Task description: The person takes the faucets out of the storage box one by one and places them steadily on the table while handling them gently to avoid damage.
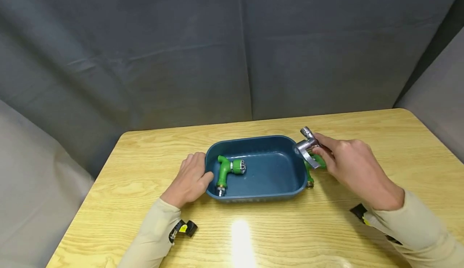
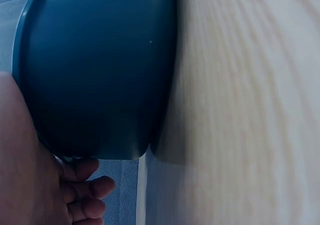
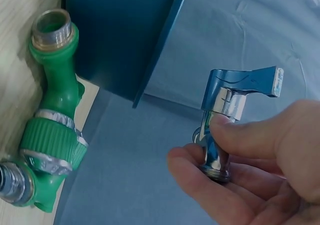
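A chrome tap (image 1: pixel 308 142) with a flat lever is pinched between the thumb and fingers of my right hand (image 1: pixel 357 165), raised over the right end of a blue plastic basin (image 1: pixel 266 173). My left hand (image 1: pixel 191 179) grips the basin's left end, thumb at the rim and fingers curled outside it. Inside the basin, near that end, lies a green tap (image 1: pixel 224 172) with metal fittings. Another green tap (image 3: pixel 55 100) rests on the table just right of the basin; the right wrist view shows its threaded metal mouth, while the head view has it partly covered.
The basin stands on a wood-grain table (image 1: pixel 145 163). Grey cloth (image 1: pixel 181 58) hangs behind the table's far edge, with paler cloth at both sides. Each sleeve carries a black strap with a small device (image 1: pixel 183 229).
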Motion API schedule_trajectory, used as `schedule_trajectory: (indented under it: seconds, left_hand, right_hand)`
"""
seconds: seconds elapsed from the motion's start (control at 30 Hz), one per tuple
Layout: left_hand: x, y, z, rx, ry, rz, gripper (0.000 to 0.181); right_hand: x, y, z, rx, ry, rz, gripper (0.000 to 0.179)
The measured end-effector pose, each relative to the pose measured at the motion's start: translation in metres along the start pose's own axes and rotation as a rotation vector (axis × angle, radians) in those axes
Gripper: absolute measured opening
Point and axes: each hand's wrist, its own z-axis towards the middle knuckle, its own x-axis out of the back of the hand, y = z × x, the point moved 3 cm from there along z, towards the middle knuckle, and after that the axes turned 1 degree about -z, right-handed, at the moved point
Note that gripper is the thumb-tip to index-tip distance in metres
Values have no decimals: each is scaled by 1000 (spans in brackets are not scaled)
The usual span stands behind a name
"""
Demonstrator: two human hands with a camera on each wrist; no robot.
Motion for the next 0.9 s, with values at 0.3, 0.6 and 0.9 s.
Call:
schedule_trajectory:
  seconds: [0.3, 0.6, 0.9]
  left_hand:
    - [2, 1, 0, -6, -2, 6, 30]
    - [2, 0, 0, -2, -2, 1, 33]
    - [1, 0, 1, -4, -2, 0, 32]
  right_hand:
    - [5, 11, -1, -39, 17, -3, 38]
    - [8, 19, 3, -86, 31, -9, 38]
    - [9, 29, 1, -130, 21, -4, 40]
